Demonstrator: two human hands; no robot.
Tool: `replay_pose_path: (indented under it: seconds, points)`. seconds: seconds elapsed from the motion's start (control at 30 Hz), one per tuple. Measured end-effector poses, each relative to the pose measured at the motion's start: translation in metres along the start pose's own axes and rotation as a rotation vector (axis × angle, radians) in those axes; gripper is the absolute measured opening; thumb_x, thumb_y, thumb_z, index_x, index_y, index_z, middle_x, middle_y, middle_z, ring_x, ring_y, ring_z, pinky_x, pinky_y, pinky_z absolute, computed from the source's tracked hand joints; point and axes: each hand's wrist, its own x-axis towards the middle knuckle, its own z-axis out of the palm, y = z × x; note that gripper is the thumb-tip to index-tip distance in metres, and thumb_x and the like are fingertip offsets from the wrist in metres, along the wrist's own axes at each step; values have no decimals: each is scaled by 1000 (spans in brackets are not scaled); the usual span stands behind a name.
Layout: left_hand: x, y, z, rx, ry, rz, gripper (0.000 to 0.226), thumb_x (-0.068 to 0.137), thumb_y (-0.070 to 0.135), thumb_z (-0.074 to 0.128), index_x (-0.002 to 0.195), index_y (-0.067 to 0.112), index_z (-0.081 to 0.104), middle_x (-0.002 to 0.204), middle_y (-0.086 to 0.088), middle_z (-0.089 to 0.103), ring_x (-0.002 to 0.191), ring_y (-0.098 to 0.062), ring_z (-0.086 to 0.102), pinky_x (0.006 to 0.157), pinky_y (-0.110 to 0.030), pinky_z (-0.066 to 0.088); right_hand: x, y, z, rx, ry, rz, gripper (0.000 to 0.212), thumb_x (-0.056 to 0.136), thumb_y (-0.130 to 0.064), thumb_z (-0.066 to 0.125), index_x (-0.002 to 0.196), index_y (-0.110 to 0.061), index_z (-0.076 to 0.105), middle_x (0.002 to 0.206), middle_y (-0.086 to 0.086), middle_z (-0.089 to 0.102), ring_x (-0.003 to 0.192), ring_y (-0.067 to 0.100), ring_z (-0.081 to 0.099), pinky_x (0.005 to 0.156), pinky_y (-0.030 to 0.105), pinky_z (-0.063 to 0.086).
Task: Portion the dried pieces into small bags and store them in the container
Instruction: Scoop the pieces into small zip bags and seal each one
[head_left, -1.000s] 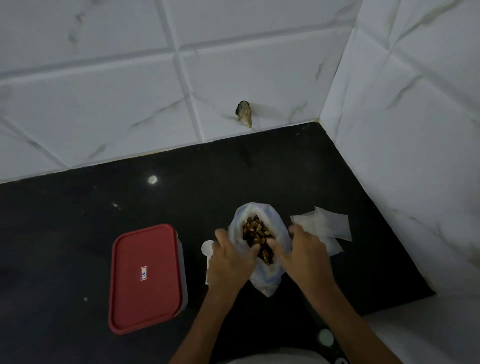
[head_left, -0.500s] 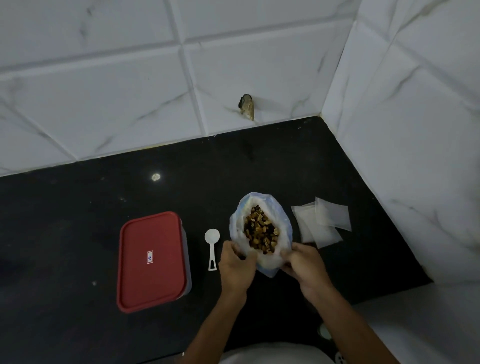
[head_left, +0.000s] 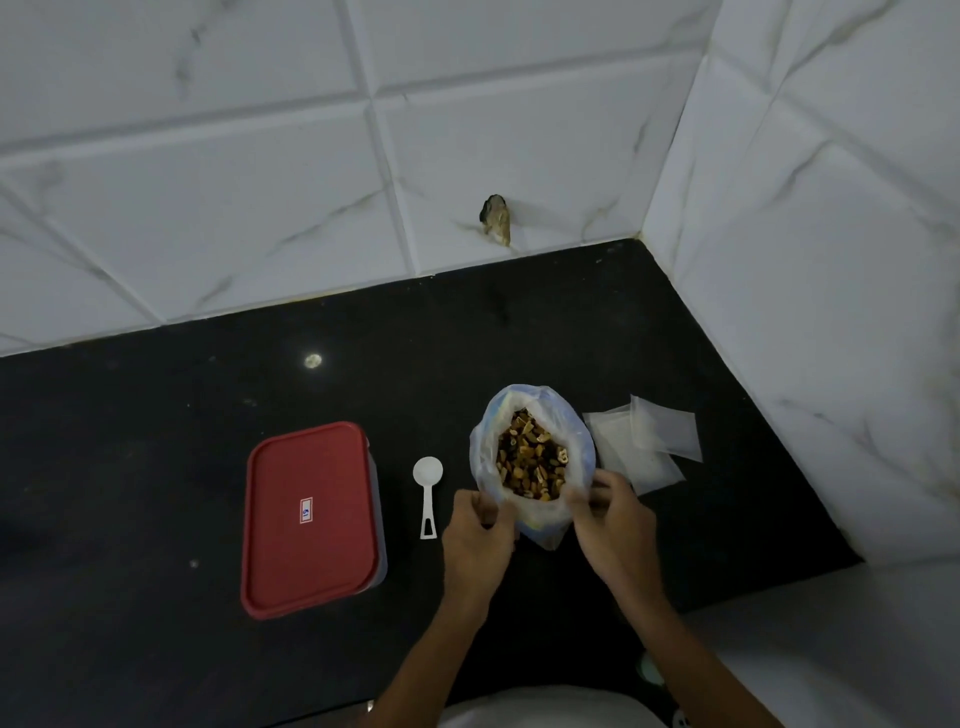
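A translucent plastic bag (head_left: 532, 413) stands open on the black counter, filled with brown dried pieces (head_left: 530, 462). My left hand (head_left: 480, 540) pinches the bag's near left rim, and my right hand (head_left: 610, 525) pinches its near right rim. Right of the bag lie a few small clear bags (head_left: 660, 431), flat and overlapping. A white measuring scoop (head_left: 428, 491) rests on the counter just left of the bag. Further left sits the container with its red lid (head_left: 311, 519) shut.
The black counter (head_left: 156, 441) meets white marble-look tiled walls at the back and on the right (head_left: 805, 312), forming a corner. A small dark stub (head_left: 496, 218) sticks out of the back wall. The counter's front edge runs beneath my forearms.
My hands have slid from the bag's mouth down to its near rim, leaving the opening wider. The scoop, earlier hidden by my left hand, now shows. The camera view has shifted slightly.
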Motion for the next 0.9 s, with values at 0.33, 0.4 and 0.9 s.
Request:
replay_pose_path:
  seconds: [0.33,0.4,0.9]
  points:
    - [1,-9,7,-53,21,-18,22,93,29,73,101,12,60,102,-8,68,90,-17,71,81,-34,62,5,2,-8,-67,12,-118,25,94,-32,63,116,-19,63,95,-9,68,82,-3,64,67,13,51]
    - [-5,-11,5,53,152,95,23,92,36,72,97,18,59,98,-6,66,86,-17,67,73,-31,57,5,2,-23,-134,67,-151,27,94,-31,63,118,-18,62,97,-10,66,81,-6,61,68,12,49]
    - [12,61,158,-171,-228,43,16,97,11,58,109,22,59,107,-5,69,103,-21,69,95,-39,57,142,16,-121,-473,-70,-367,38,92,-17,64,129,-12,60,121,6,64,112,20,59,92,24,46]
